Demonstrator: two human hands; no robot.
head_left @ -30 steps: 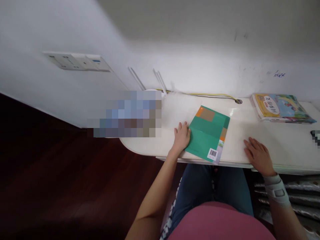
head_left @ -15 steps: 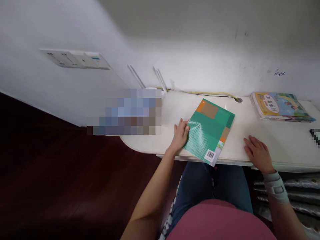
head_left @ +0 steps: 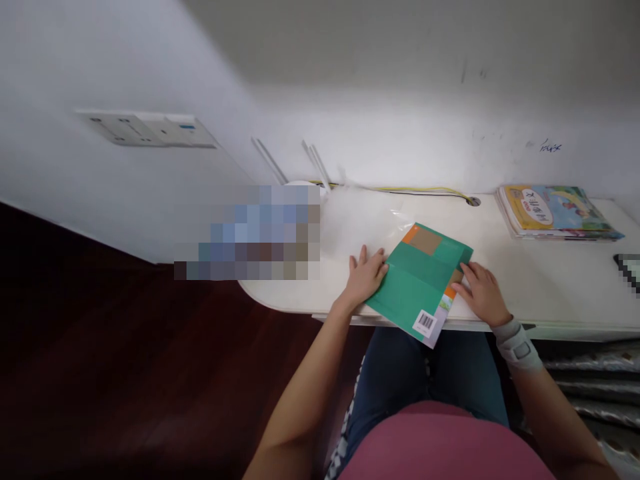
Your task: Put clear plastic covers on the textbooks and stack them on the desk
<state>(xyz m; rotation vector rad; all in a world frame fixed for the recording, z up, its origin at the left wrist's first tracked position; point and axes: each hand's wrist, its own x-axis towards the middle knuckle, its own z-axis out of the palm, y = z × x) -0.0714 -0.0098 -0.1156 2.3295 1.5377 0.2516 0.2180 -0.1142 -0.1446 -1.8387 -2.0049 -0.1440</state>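
Observation:
A green book (head_left: 417, 267) with orange, brown and grey patches and a barcode lies slanted at the desk's front edge, its near corner jutting past it. My left hand (head_left: 366, 277) holds its left edge, thumb on the cover and some fingers spread. On the opposite side my right hand (head_left: 483, 293), with a grey wrist band, has thumb and fingers at the book's right edge. What is under the book is hidden. Behind its top edge a shiny piece of clear plastic film (head_left: 400, 217) shows on the white desk.
A stack of booklets (head_left: 555, 213) lies at the back right of the white desk (head_left: 540, 287). A dark-edged object (head_left: 627, 270), partly blurred out, is at the far right. Yellow and black cables run along the wall to a cable hole (head_left: 473, 201). A blurred-out patch covers the left end.
My right hand has moved left from the desk to the book's edge. The book has shifted slightly toward me. The bumpy shine on its cover is gone, and clear film now shows behind it.

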